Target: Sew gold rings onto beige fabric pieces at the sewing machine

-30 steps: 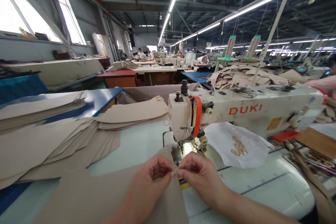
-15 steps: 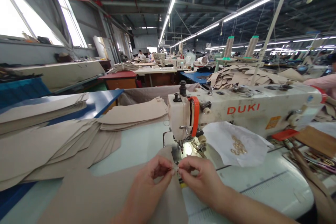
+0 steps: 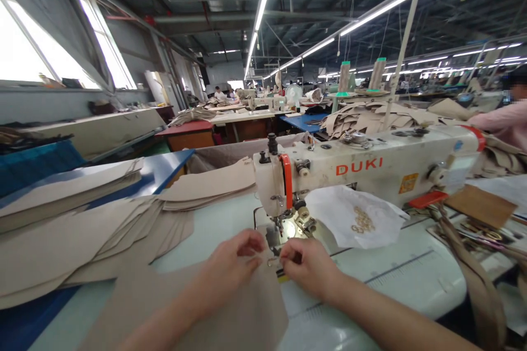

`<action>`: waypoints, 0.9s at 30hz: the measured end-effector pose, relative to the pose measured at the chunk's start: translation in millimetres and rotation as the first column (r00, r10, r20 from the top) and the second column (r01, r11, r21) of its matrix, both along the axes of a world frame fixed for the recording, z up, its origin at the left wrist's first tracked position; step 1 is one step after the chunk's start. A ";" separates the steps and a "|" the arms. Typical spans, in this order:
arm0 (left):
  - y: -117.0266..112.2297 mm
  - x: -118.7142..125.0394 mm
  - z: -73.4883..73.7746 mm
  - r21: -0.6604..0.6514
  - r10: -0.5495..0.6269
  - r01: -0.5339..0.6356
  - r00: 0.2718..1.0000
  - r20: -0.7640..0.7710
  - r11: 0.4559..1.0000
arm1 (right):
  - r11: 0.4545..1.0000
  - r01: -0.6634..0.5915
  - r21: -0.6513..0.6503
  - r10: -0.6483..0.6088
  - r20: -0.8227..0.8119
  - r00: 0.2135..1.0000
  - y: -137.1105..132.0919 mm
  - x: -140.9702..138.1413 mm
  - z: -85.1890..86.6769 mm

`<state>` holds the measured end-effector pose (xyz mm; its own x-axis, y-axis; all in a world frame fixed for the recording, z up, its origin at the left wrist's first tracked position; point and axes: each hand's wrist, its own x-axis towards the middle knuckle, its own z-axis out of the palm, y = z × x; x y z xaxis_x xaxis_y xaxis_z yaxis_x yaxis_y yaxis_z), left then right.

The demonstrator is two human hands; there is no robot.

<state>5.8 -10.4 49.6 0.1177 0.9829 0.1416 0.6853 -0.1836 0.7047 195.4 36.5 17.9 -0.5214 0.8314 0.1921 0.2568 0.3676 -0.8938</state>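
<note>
My left hand (image 3: pixel 236 260) rests over a beige fabric panel (image 3: pixel 181 301), its thumb on the cloth and its curled index finger slightly apart from it. Beside its fingertips, at the panel's edge, lies a small pale metal ring (image 3: pixel 272 262). My right hand (image 3: pixel 308 269) is just right of the ring, thumb and fingers pressed together; what they hold, if anything, is too small to make out. Both hands are in front of the needle area of a white sewing machine (image 3: pixel 358 167), whose lamp lights the metal plate (image 3: pixel 290 229).
Stacks of cut beige panels (image 3: pixel 74 236) lie at left, another stack (image 3: pixel 209 184) behind. Right of the needle, a white sheet (image 3: pixel 329 219) holds several gold rings (image 3: pixel 363 220). Scissors (image 3: pixel 481 230) and a brown strap (image 3: pixel 465 269) are at far right. A person in pink (image 3: pixel 504 120) sits beyond.
My hands have parted, and the small ring now shows between them by the panel's edge. The left fingers have loosened from their pinch. The view has shifted slightly right.
</note>
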 end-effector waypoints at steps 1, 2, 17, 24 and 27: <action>-0.9 -4.9 -3.4 0.059 0.020 -0.016 0.998 -0.063 0.998 | 0.999 0.009 -0.040 -0.009 0.007 1.000 1.2 0.6 0.9; -2.8 -8.9 -8.3 0.112 0.043 -0.028 0.990 -0.136 0.993 | 0.997 0.013 -0.072 -0.012 0.013 1.000 2.3 1.0 1.8; -31.9 -4.7 -33.9 0.258 0.050 0.061 0.914 -0.402 0.964 | 0.880 -0.096 -0.466 0.212 0.205 0.955 25.0 -27.2 21.2; -7.8 13.4 -28.9 0.530 0.070 0.150 0.925 -0.374 0.835 | 0.844 -0.107 -0.525 0.285 0.271 0.919 30.8 -27.2 29.2; -3.6 21.0 -30.1 0.549 0.069 0.192 0.905 -0.419 0.814 | 0.849 -0.111 -0.516 0.302 0.303 0.904 34.5 -29.5 25.1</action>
